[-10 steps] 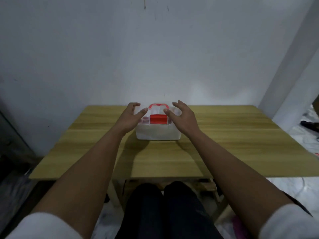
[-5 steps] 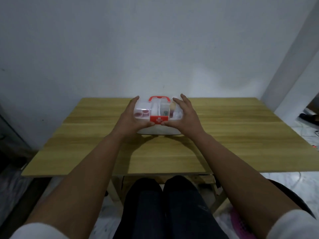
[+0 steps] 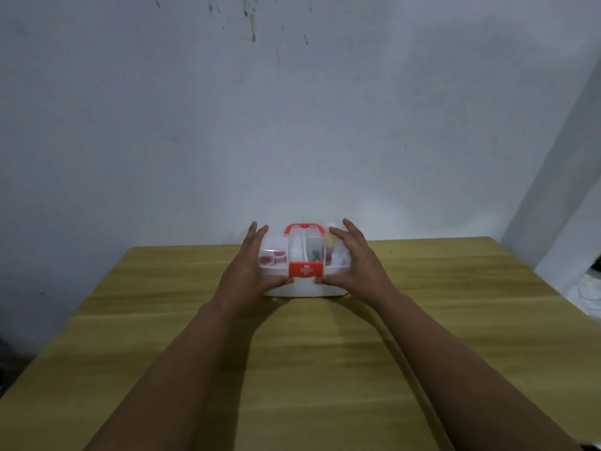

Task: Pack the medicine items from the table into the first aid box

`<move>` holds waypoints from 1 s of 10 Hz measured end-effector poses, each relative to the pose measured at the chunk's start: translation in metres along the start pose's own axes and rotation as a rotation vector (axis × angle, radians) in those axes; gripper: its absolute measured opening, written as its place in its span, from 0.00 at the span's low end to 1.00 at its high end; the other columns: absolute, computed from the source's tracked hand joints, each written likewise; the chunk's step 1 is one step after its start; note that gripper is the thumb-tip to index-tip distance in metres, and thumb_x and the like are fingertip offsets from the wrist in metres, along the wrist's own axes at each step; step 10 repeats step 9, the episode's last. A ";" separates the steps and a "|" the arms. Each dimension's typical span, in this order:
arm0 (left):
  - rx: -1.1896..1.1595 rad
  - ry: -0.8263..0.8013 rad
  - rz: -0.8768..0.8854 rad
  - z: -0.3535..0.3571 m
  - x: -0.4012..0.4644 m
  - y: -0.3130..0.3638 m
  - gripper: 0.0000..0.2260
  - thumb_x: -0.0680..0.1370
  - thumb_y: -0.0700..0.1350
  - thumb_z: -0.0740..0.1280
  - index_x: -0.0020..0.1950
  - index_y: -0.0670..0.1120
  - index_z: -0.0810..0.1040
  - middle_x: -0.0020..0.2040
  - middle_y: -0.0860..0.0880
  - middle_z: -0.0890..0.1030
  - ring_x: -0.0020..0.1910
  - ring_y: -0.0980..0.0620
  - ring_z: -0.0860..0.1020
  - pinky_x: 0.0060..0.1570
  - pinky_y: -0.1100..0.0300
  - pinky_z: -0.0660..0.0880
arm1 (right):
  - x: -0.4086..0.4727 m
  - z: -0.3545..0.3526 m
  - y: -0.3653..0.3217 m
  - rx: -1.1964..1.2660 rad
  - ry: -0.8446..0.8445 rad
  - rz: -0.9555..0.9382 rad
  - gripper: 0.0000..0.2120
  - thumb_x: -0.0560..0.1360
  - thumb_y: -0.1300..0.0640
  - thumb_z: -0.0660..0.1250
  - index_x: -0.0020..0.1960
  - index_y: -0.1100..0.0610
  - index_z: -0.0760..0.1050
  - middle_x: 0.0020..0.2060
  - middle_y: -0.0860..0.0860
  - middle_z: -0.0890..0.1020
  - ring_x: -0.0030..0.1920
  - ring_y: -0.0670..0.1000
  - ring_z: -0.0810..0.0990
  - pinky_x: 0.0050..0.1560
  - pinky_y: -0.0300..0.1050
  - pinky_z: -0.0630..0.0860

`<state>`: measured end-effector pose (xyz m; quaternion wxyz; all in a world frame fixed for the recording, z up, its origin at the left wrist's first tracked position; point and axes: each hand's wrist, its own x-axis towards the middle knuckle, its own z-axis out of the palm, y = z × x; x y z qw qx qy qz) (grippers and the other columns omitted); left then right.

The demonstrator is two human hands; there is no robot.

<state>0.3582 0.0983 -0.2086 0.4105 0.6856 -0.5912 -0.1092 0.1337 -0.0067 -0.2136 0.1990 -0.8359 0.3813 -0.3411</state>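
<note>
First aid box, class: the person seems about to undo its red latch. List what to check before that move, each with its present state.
1. First aid box rests flat on the table: ok.
2. Left hand braces the box's left side: ok.
3. Right hand braces its right side: ok.
4. Both thumbs sit under the red latch: ok.
5. Latch released: cannot tell.
6. Loose medicine items on the table: none visible.

Since a second ago both hands have closed in on the first aid box (image 3: pixel 304 260): the left hand (image 3: pixel 248 271) and right hand (image 3: pixel 357 268) now clasp its sides, thumbs seemingly beside the red latch (image 3: pixel 305 270).
</note>
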 end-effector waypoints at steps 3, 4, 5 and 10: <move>0.051 0.035 0.025 0.013 0.048 -0.012 0.50 0.65 0.55 0.82 0.80 0.53 0.57 0.82 0.53 0.56 0.65 0.64 0.64 0.62 0.61 0.66 | 0.046 0.007 0.024 0.004 0.006 0.008 0.52 0.61 0.45 0.85 0.78 0.46 0.63 0.82 0.45 0.55 0.79 0.48 0.59 0.71 0.44 0.65; 0.055 0.045 0.040 0.016 0.053 -0.015 0.50 0.65 0.55 0.82 0.80 0.53 0.57 0.82 0.53 0.56 0.68 0.63 0.63 0.65 0.58 0.68 | 0.054 0.006 0.029 0.003 -0.008 -0.016 0.51 0.61 0.46 0.85 0.78 0.49 0.64 0.81 0.47 0.56 0.79 0.50 0.59 0.73 0.48 0.66; 0.047 0.054 0.050 0.019 0.054 -0.019 0.50 0.65 0.55 0.81 0.80 0.53 0.57 0.82 0.53 0.56 0.68 0.62 0.64 0.65 0.57 0.69 | 0.055 0.007 0.032 0.000 -0.006 -0.026 0.51 0.61 0.46 0.85 0.78 0.48 0.64 0.81 0.47 0.56 0.79 0.50 0.59 0.73 0.48 0.66; 0.252 0.001 -0.040 -0.001 0.043 0.025 0.61 0.67 0.49 0.81 0.81 0.58 0.35 0.83 0.49 0.42 0.81 0.44 0.50 0.69 0.45 0.69 | 0.043 -0.034 -0.019 -0.207 -0.207 0.105 0.66 0.62 0.35 0.80 0.82 0.42 0.35 0.83 0.52 0.41 0.82 0.57 0.44 0.77 0.64 0.60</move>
